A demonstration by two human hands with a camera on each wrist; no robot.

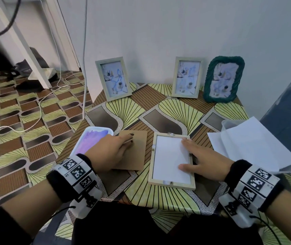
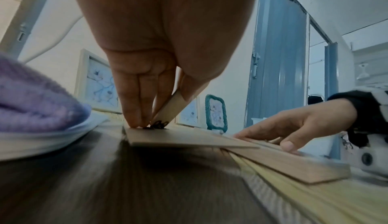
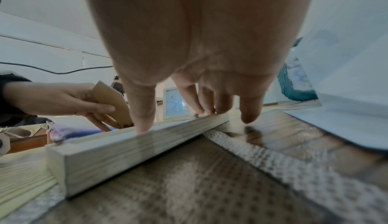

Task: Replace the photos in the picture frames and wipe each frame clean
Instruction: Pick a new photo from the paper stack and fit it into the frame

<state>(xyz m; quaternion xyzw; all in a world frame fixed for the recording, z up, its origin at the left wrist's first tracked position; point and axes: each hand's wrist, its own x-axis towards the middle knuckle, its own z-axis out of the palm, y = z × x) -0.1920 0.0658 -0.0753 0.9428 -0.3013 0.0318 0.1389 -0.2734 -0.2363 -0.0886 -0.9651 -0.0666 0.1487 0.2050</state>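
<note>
A home room: patterned vinyl floor (image 1: 17, 121), framed photos (image 1: 113, 78), blue folding door (image 2: 277, 61).

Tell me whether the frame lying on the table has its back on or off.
Off. The backing board lies beside the frame, leaving white paper exposed.

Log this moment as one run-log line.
left hand: pinches stand flap of backing board | right hand: fingers flat on white sheet in open frame | backing board: beside frame, not refitted

sleeves (image 1: 3, 225): black | wristbands (image 1: 75, 169): white blocks, black square markers | cables: thin black
</note>
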